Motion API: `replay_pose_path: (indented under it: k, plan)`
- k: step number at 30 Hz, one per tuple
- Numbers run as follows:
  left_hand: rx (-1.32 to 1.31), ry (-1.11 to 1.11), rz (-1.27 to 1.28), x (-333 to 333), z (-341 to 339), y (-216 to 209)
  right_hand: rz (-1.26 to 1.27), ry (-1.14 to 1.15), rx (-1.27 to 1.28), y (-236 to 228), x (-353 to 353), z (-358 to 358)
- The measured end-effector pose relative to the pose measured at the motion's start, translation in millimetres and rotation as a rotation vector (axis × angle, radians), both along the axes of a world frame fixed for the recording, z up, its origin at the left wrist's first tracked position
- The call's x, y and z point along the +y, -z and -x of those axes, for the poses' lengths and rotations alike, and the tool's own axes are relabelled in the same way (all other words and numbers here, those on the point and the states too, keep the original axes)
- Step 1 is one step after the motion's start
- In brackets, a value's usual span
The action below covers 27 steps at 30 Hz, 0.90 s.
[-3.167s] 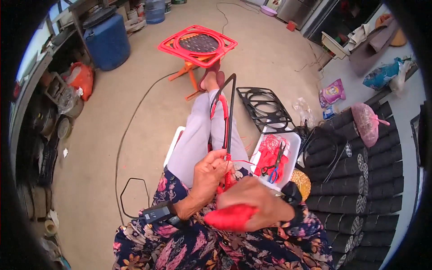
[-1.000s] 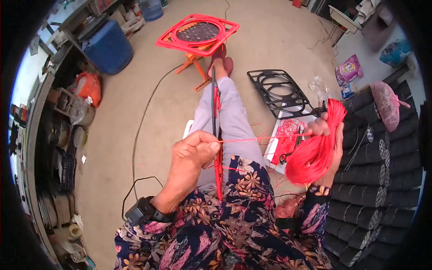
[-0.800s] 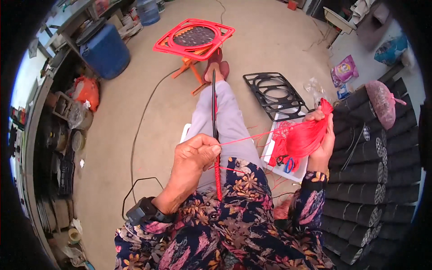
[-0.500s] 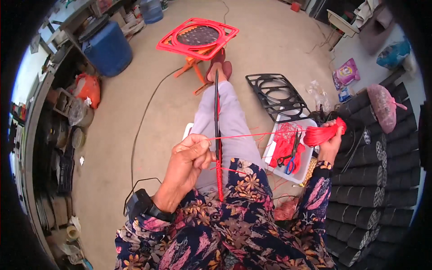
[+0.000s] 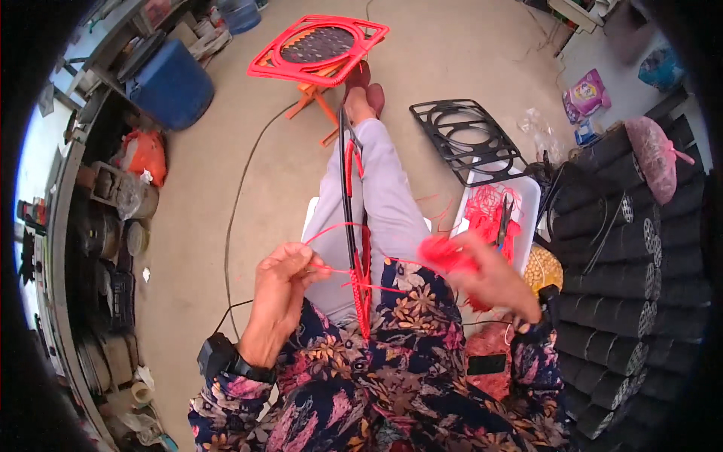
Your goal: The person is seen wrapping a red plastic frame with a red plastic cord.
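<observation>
I sit with a black metal frame [image 5: 349, 218] lying along my lap, partly wrapped in red cord [image 5: 361, 290]. My left hand [image 5: 282, 290] pinches the red cord strand just left of the frame. My right hand [image 5: 486, 275], blurred, grips a bundle of red cord [image 5: 444, 252] to the right of the frame. A thin strand runs between both hands across the frame.
A white tray [image 5: 527, 203] with red cord and pliers lies at my right. A black metal grid [image 5: 467, 139] lies on the floor beyond it, and a red woven stool [image 5: 316, 49] stands ahead. Black rolls [image 5: 625, 256] stack on the right, a blue barrel [image 5: 172, 87] on the left.
My right hand has swung the red cord bundle from far out on the right back in toward the frame. My left hand keeps its pinch on the strand.
</observation>
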<state>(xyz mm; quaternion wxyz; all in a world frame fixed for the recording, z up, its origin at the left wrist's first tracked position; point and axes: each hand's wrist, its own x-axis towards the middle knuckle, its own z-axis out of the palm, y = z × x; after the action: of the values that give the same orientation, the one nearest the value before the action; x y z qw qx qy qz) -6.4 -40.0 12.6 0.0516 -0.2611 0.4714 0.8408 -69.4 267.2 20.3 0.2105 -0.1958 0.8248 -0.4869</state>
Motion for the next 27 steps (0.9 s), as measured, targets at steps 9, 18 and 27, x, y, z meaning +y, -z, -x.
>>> replay_pose_path:
  k: [9,18,27]
  plan:
    - [-0.071,0.044,0.195,8,-21,1,-0.024,-0.464,0.255,28,-73,-28]
    - [-0.123,0.185,-0.049,8,-28,6,0.126,-0.148,0.086,41,-105,-41]
    - [-0.055,0.072,-0.048,6,-21,19,0.069,-0.381,0.110,6,-87,-13]
